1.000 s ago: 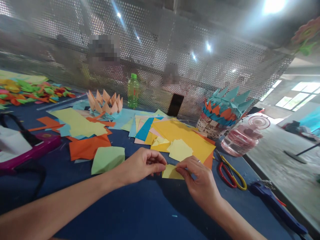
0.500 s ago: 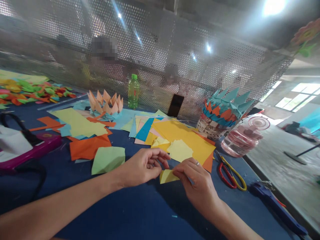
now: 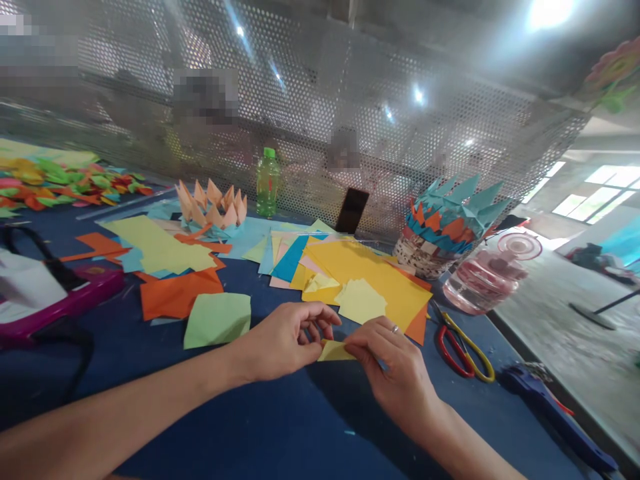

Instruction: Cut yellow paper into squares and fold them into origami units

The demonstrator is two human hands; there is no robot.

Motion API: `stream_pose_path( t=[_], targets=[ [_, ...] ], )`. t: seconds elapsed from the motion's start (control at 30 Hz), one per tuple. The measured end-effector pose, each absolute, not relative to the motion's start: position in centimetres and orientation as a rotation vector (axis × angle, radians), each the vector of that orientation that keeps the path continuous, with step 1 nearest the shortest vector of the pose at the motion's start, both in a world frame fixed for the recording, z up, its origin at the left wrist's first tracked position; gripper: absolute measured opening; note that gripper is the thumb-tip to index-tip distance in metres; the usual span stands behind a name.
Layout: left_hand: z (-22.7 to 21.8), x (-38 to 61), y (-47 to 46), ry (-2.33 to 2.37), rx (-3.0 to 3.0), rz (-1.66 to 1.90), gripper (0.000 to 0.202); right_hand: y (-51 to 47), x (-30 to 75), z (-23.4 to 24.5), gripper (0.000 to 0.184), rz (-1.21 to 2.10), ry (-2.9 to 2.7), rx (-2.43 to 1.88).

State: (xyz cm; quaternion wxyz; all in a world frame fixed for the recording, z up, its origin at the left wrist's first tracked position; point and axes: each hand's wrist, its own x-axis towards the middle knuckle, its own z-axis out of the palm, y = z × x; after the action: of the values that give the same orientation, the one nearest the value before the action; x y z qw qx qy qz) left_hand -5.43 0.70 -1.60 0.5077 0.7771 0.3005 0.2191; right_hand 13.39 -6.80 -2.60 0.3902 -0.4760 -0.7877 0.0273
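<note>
A small folded piece of yellow paper (image 3: 336,351) is held just above the blue table, between my two hands. My right hand (image 3: 393,353), with a ring on one finger, pinches the paper's right end between thumb and fingertips. At the left end, my left hand (image 3: 295,337) has its thumb against the paper and its other fingers curled, the index finger lifted off it. The left fingertips are partly hidden. Just beyond lie a stack of pale yellow paper pieces (image 3: 363,301) and a small folded pale yellow piece (image 3: 321,283).
Coloured paper sheets (image 3: 370,260) spread behind my hands. A green paper square (image 3: 219,321) lies left. Scissors (image 3: 465,347), a blue-handled tool (image 3: 560,413) and a pink bottle (image 3: 483,280) line the right. Behind stand a paper crown-like piece (image 3: 213,210), a green bottle (image 3: 268,183) and a phone (image 3: 352,210).
The yellow paper is now flatter and narrower between my hands. My left hand has dipped slightly, its thumb closer onto the paper's left end. My right hand has barely moved.
</note>
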Motion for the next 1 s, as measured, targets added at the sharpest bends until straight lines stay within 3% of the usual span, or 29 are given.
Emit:
stream_pose_path(
  t=[0.07, 0.2, 0.4, 0.7, 0.87, 1.0],
  targets=[
    [-1.8, -5.4, 0.5, 0.729, 1.937, 0.547, 0.030, -6.9, 13.3, -2.6, 0.015, 0.080, -2.036, -1.184],
    [-1.9, -5.3, 0.0, 0.741, 2.043, 0.586, 0.028, -7.2, 13.1, -2.4, 0.032, -0.019, -2.147, -1.181],
    [-2.1, -5.4, 0.3, 0.880, 2.119, 0.615, 0.031, -7.3, 13.1, -2.1, 0.025, -0.185, -2.249, -1.127],
    [-2.8, -6.1, 0.2, 0.947, 2.501, 0.651, 0.054, -6.6, 13.8, -3.0, 0.019, -0.014, -2.393, -1.171],
    [-2.0, -6.2, -0.1, 0.626, 2.688, 0.613, 0.037, -6.6, 14.0, -2.9, 0.018, 0.051, -2.384, -1.203],
    [-2.0, -6.3, -0.1, 0.613, 2.668, 0.465, 0.043, -6.5, 14.2, -2.8, 0.017, 0.144, -2.344, -1.208]
  ],
)
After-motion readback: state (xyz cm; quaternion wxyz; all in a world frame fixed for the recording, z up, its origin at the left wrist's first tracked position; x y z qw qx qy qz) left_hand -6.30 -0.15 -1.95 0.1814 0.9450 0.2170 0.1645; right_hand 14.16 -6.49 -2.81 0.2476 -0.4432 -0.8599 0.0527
